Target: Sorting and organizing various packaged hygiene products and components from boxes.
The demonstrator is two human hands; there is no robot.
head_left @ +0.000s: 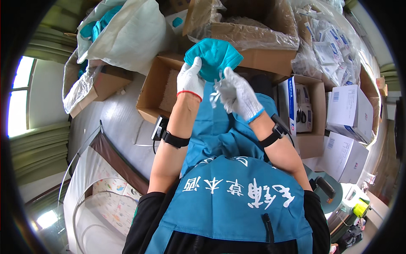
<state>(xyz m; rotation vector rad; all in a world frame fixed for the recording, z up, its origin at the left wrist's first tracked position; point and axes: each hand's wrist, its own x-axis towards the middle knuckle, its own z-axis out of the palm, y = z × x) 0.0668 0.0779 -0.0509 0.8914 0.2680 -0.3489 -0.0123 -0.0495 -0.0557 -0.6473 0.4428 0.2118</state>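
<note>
A teal folded face mask (214, 54) is held up in front of me, its wide edge facing away. My left hand (190, 79), in a white knit glove with a red cuff, pinches the mask's left side with the thumb on top. My right hand (244, 96), gloved in white with a blue cuff, is closed near the mask's lower right edge. Thin whitish strips (215, 95) dangle from its fingers; I cannot make out whether they are joined to the mask. Below both hands spreads my blue apron (237, 190).
An open cardboard box (150, 89) stands beyond my left hand, a larger plastic-lined one (258, 38) behind the mask. A white sack (131, 38) holds teal pieces. At right are a box with black-handled scissors (301, 115), white cartons (349, 112) and bagged packets (332, 46).
</note>
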